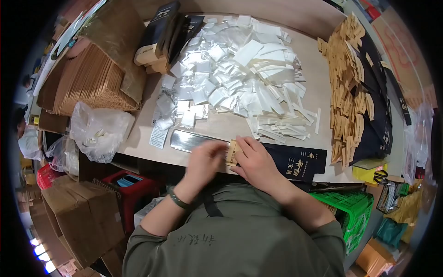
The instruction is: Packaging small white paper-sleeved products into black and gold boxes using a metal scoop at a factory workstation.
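Observation:
A flat dark blue packet (pixel 288 159) with gold print lies along the table's front edge. A tan paper band (pixel 232 153) crosses it, and a shiny silver strip (pixel 187 140) extends to its left. My right hand (pixel 254 161) bends over the packet beside the band, thumb at the near edge and fingers at the far edge. At the band's left side is my left hand (pixel 205 159), its fingers smeared by motion. Just beyond lies a broad heap of small clear sachets (pixel 203 94) with white squares, beside loose white strips (pixel 281 127).
Stacked brown cardboard (pixel 87 83) and a clear plastic bag (pixel 99 131) stand left. Dark banded packets (pixel 159 34) lie at the back left. More tan-banded packets (pixel 346 101) line the right side, near black-handled scissors (pixel 380 175). Below right is a green crate (pixel 353 203).

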The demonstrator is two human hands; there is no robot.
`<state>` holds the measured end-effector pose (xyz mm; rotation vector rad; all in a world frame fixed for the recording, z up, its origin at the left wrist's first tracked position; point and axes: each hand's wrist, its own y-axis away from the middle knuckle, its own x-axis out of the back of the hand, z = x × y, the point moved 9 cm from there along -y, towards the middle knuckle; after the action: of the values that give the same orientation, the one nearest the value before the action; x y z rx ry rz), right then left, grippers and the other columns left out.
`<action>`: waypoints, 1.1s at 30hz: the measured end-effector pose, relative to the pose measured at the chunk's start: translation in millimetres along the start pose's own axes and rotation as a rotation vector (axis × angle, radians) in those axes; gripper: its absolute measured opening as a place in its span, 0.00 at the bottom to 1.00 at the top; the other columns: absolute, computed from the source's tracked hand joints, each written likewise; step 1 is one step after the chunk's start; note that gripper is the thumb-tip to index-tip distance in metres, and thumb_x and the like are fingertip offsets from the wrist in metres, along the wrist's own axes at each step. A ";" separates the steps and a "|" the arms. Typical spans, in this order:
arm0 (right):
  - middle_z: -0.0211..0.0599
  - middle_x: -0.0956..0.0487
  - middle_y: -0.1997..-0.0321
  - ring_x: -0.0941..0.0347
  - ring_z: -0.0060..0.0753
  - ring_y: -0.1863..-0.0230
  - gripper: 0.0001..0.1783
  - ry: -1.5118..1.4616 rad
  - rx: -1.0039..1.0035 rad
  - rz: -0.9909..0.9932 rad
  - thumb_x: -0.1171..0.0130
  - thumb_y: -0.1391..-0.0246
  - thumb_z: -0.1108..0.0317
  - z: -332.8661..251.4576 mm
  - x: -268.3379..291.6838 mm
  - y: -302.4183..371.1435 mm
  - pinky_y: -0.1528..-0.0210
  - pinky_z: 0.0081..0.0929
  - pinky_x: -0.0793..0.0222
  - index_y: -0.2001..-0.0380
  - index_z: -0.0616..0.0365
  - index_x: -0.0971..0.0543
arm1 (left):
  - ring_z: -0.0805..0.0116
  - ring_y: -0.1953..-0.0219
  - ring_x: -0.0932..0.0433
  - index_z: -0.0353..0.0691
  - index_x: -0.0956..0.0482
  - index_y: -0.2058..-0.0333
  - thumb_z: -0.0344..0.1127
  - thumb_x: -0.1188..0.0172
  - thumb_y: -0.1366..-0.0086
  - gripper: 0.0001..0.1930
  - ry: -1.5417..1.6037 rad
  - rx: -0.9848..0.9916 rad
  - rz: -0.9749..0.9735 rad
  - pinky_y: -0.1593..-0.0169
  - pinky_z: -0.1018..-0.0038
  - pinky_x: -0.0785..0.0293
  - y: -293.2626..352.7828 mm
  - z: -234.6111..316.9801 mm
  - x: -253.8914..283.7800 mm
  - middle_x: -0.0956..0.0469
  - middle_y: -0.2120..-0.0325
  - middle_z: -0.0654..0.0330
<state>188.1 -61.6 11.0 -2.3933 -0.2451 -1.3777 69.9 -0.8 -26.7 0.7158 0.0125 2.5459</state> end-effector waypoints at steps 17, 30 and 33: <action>0.45 0.27 0.48 0.32 0.49 0.45 0.12 0.340 -0.232 0.293 0.32 0.59 0.73 126.9 239.1 35.8 0.44 0.41 0.35 0.70 0.58 0.24 | 0.70 0.72 0.27 0.36 0.26 0.61 0.41 0.28 0.48 0.21 0.114 0.006 -0.188 0.65 0.72 0.29 19.6 -9.6 21.7 0.26 0.75 0.59; 0.45 0.21 0.76 0.22 0.50 0.73 0.19 0.010 -0.641 -0.318 0.37 0.47 0.51 57.5 -4.9 23.8 0.72 0.43 0.29 0.74 0.59 0.22 | 0.50 0.60 0.22 0.37 0.27 0.51 0.36 0.25 0.53 0.30 -0.476 -0.073 0.030 0.58 0.63 0.24 13.1 7.7 31.2 0.24 0.61 0.51; 0.47 0.23 0.82 0.23 0.54 0.77 0.17 0.017 -0.570 -0.128 0.42 0.44 0.55 55.7 -9.3 17.2 0.73 0.49 0.29 0.74 0.60 0.21 | 0.49 0.61 0.22 0.39 0.29 0.46 0.36 0.24 0.55 0.36 -0.485 -0.109 -0.022 0.59 0.62 0.24 17.0 8.1 29.7 0.25 0.61 0.52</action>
<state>233.4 -55.0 -26.3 -2.8557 0.0076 -1.7078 44.1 -3.0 -2.8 1.2560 -0.2760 2.2680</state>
